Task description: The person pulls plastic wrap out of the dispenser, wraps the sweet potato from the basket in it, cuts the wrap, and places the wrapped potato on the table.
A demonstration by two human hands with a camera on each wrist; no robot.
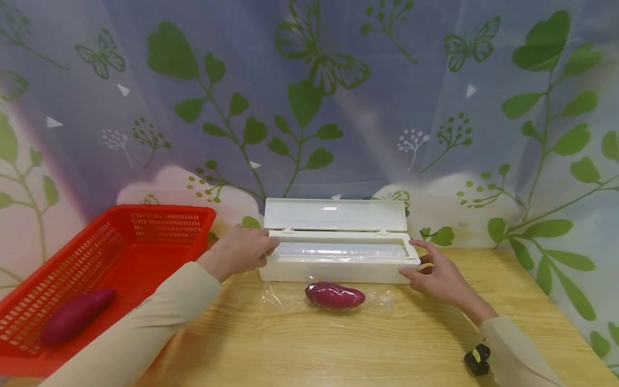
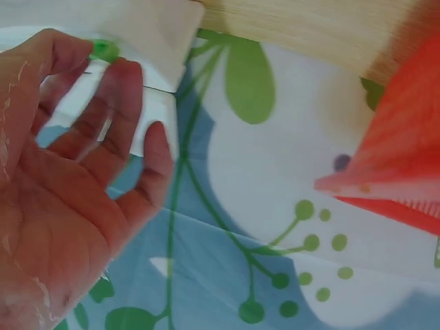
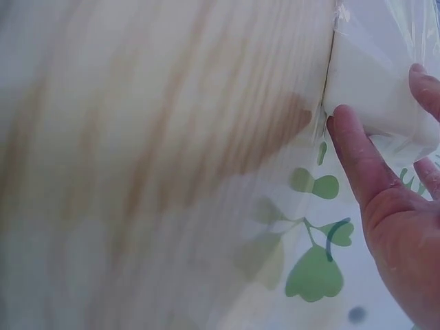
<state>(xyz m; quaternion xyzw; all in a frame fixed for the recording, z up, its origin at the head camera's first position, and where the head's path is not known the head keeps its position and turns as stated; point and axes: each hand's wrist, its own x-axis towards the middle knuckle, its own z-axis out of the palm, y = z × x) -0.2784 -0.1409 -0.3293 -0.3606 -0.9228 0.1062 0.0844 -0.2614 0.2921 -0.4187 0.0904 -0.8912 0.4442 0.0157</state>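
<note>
White box (image 1: 338, 271) on the wooden table (image 1: 300, 349), long side toward you, set back near the printed cloth (image 1: 367, 118). Lid (image 1: 333, 215) up, hinged along the back edge; a clear roll (image 1: 338, 250) lies lengthwise inside.

Your left hand (image 1: 242, 250) is at the box's left end, fingers bent. From the left wrist, thumb and forefinger nearly meet on a small green piece (image 2: 105, 49), pinching it; the other fingers are apart and loosely curved. What the green piece belongs to, cannot tell.

Your right hand (image 1: 437, 274) holds the box's right end, partly spread: thumb at the front lower corner, forefinger up by the rim. The right wrist shows a fingertip touching the box corner.

Wrapped tuber (image 1: 335, 295), purple, lies crosswise on the table just in front of the box, between your hands, touched by neither. Its clear film (image 1: 282, 298) spreads out crinkled past both ends.

Red basket (image 1: 150, 263) to your left, slotted walls, your left sleeve (image 1: 155, 312) crossing its near right side in view. Bare tuber (image 1: 77, 317) inside, toward the near left. Small black object (image 1: 477, 359), yellow patch on it, beside your right sleeve (image 1: 512, 344).
</note>
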